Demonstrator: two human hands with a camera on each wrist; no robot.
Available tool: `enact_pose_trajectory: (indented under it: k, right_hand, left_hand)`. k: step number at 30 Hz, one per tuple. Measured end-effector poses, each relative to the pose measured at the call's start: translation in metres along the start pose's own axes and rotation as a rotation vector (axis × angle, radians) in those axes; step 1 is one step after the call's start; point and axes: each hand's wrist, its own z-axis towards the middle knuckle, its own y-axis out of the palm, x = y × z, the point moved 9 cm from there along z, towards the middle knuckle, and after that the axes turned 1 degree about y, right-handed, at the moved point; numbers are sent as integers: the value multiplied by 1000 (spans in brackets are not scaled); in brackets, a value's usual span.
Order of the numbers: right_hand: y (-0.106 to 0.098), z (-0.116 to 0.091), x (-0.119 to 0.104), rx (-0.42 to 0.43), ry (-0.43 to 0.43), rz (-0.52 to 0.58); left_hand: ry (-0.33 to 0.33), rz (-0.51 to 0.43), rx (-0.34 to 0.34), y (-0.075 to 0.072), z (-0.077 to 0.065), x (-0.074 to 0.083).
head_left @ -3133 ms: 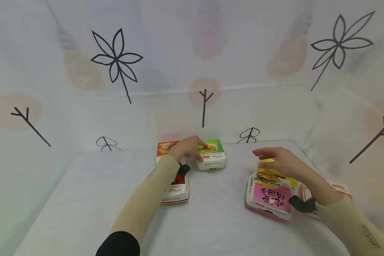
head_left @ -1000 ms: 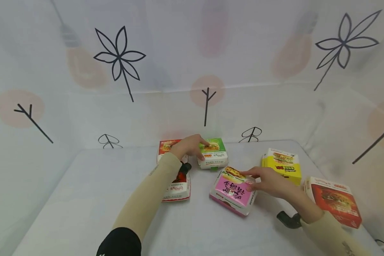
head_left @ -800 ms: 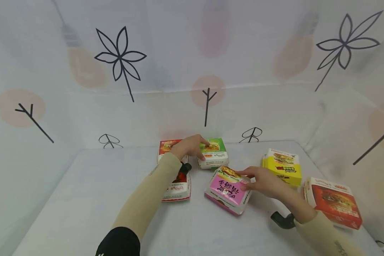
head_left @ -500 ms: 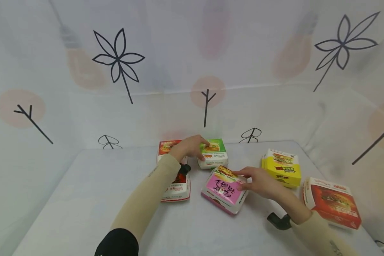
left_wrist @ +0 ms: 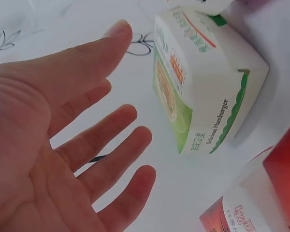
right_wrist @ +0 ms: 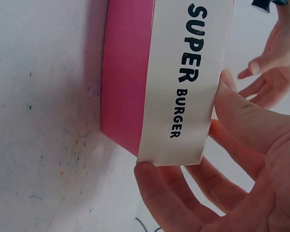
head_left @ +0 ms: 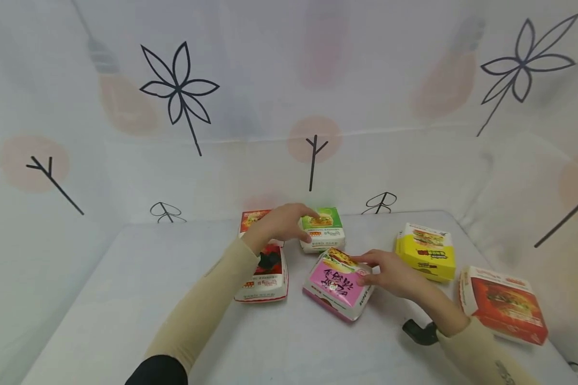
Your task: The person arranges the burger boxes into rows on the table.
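Note:
My right hand [head_left: 390,274] holds a pink-and-white burger box [head_left: 339,283] by its right edge. In the right wrist view, thumb and fingers bend around one end of this box [right_wrist: 183,87], which is marked "SUPER BURGER". My left hand [head_left: 284,222] hovers over the gap between two boxes at the back. Its fingers [left_wrist: 111,118] are spread and relaxed, apart from the green-and-white burger box [left_wrist: 208,82]. That green box [head_left: 324,232] sits just behind the pink one. Partly hidden by the left hand and forearm are a red-and-white burger box [head_left: 252,218] and another red one [head_left: 265,286] in front of it.
At the right stand a yellow burger box [head_left: 426,251] and a red burger box [head_left: 506,305], the latter close to the table's right edge. White table cloth [head_left: 139,299] spreads out left of the boxes. A patterned cloth wall [head_left: 250,176] rises behind the table.
My right hand has brought the pink box leftward from beside the yellow box to just in front of the green one, where it has stopped. The left wrist has just shifted up.

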Motion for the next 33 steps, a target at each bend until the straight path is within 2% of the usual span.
enact_pose_trajectory:
  k: [5, 12, 17, 22, 25, 29, 33]
  right_hand:
    - [1, -1, 2, -2, 10, 18]
    - [1, -1, 3, 0, 6, 14]
    - [1, -1, 3, 1, 2, 20]
    - [1, 0, 3, 0, -2, 20]
    - [1, 0, 4, -2, 4, 23]
    - [0, -1, 4, 1, 5, 33]
    - [0, -5, 5, -4, -10, 40]
  left_hand:
    - [74, -39, -27, 7, -21, 10]
    - [178, -27, -65, 31, -43, 22]
    - [205, -38, -98, 48, -55, 29]
    - [200, -6, -104, 61, -59, 31]
    - [195, 47, -73, 65, -57, 33]
    - [198, 106, -19, 66, -54, 37]
    - [212, 115, 9, 65, -55, 39]
